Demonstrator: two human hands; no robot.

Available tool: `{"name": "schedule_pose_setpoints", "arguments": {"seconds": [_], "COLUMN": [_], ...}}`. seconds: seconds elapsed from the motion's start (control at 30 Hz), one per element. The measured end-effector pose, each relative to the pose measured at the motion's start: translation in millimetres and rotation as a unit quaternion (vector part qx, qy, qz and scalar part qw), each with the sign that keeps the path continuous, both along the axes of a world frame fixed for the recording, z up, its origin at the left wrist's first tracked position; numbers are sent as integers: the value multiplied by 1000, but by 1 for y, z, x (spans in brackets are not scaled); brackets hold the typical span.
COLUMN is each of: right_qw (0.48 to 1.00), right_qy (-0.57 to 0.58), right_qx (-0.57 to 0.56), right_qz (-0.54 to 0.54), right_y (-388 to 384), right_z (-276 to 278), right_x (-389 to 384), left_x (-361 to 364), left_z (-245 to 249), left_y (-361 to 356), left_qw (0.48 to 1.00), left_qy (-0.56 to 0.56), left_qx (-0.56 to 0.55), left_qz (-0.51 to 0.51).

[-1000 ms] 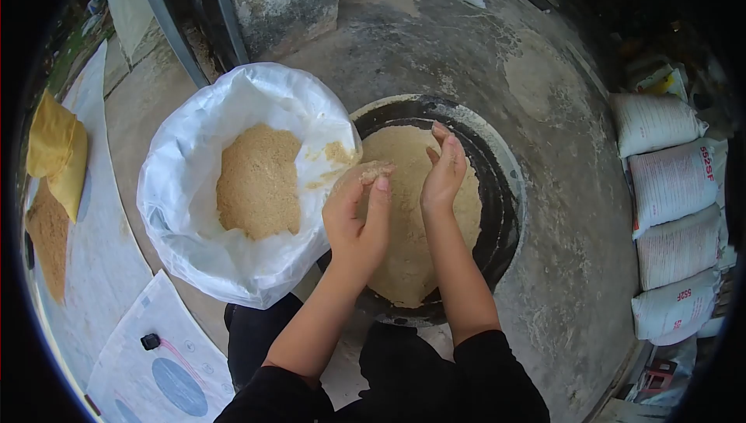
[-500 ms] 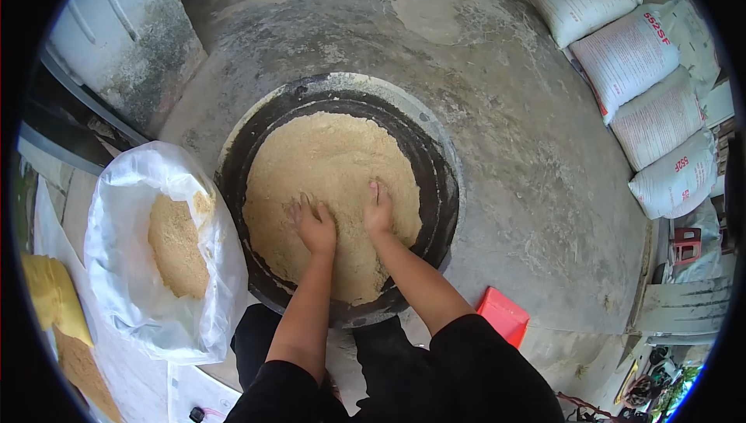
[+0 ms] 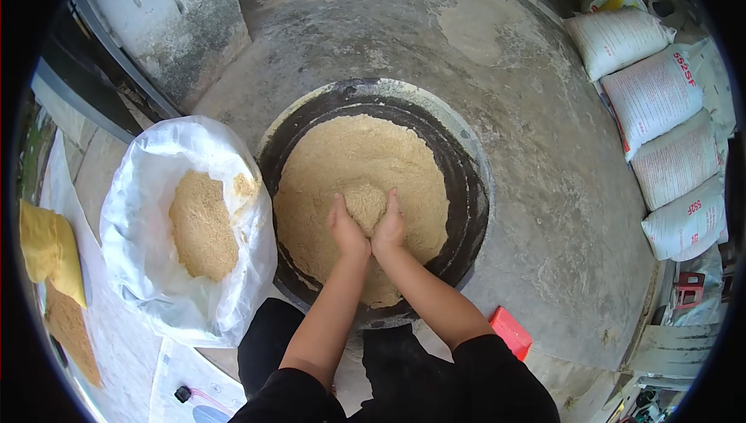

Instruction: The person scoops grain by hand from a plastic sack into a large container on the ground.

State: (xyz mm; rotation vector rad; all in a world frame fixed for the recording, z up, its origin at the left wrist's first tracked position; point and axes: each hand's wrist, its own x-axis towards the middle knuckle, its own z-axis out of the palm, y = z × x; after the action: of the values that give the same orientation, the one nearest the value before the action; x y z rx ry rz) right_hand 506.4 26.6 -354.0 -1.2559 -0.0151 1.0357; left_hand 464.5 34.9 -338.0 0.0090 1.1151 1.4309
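A round dark tub (image 3: 472, 213) with a worn pale rim holds a wide bed of pale, coarse, crumbly meal (image 3: 365, 139). Over its middle, my left hand (image 3: 344, 227) and my right hand (image 3: 390, 225) are cupped side by side, wrists touching. Between them they hold a heaped scoop of meal (image 3: 365, 204). Their fingers point away from me and curve up around the heap; the undersides of both hands are hidden. Left of the tub stands a white plastic sack (image 3: 128, 221), its mouth wide, with similar meal (image 3: 203, 225) inside.
A red plastic scoop or tray (image 3: 510, 334) lies on the concrete floor (image 3: 544, 190) at right. Several filled printed sacks (image 3: 653, 97) line the right side. A yellow bag (image 3: 50, 248) and brown meal (image 3: 70, 330) are at far left. A white pillar (image 3: 171, 27) stands behind.
My hands were apart, with fingers sunk in the meal; now they have come together and lifted a heap of it. The view has shifted slightly, moving the tub rightward.
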Motion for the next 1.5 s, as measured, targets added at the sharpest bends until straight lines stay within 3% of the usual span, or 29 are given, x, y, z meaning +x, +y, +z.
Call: {"name": "schedule_pose_setpoints", "arguments": {"seconds": [0.1, 0.2, 0.33, 0.4, 0.5, 0.57, 0.63, 0.7, 0.83, 0.9, 0.93, 0.97, 1.07, 1.17, 1.2, 1.23, 1.3, 1.33, 1.4, 1.43, 1.5], "right_qw": [995, 986, 959, 948, 922, 852, 800, 803, 826, 873, 885, 889, 930, 914, 888, 859, 850, 873, 897, 918, 937], "right_qy": [75, 80, 104, 83, -75, -232, -383, -371, -379, -333, -343, -349, -348, -381, -409, -431, -425, -395, -361, -323, -286], "right_qx": [71, 146, 224, 228, 214, 241, 285, 314, 336, 290, 249, 238, 50, -89, -162, -237, -269, -235, -200, -179, -155], "right_qz": [4, 26, 141, 207, 313, 402, 363, 344, 249, 209, 192, 177, 110, 108, 131, 143, 157, 162, 160, 145, 128], "right_y": [11, 22, 34, 40, 42, 45, 50, 52, 61, 63, 64, 64, 58, 34, 17, 1, -13, -13, -13, -14, -16], "right_z": [50, 112, 177, 198, 202, 192, 172, 176, 168, 158, 149, 130, 50, -28, -43, -53, -63, -66, -70, -70, -66], "right_x": [-15, -41, -84, -116, -166, -187, -196, -183, -127, -95, -75, -56, 6, 57, 62, 72, 64, 58, 38, 26, 19], "left_x": [-19, -44, -88, -120, -164, -187, -199, -195, -160, -136, -121, -108, -63, -34, -34, -27, -30, -24, -8, -3, 3], "left_z": [41, 92, 160, 179, 181, 172, 158, 152, 148, 143, 139, 136, 89, -8, -48, -70, -90, -95, -91, -94, -109], "left_y": [8, 15, 18, 19, 17, 14, 13, 12, 4, 0, -3, -7, -3, 4, 2, -3, -12, -14, -17, -17, -23], "left_qw": [997, 992, 969, 962, 945, 932, 897, 878, 860, 791, 803, 775, 752, 753, 740, 731, 611, 607, 725, 723, 836], "left_qy": [-19, -16, 30, 51, 123, 179, 360, 389, 436, 526, 502, 535, 520, 524, 548, 542, 711, 711, 577, 579, 446], "left_qx": [68, 124, 242, 258, 266, 260, 193, 213, 246, 312, 321, 337, 385, 285, 230, 245, 124, 127, 118, 125, 74], "left_qz": [6, 24, 35, 78, 146, 178, 168, 179, 98, 39, 8, -30, -128, -277, -316, -335, -325, -332, -357, -357, -312]}}
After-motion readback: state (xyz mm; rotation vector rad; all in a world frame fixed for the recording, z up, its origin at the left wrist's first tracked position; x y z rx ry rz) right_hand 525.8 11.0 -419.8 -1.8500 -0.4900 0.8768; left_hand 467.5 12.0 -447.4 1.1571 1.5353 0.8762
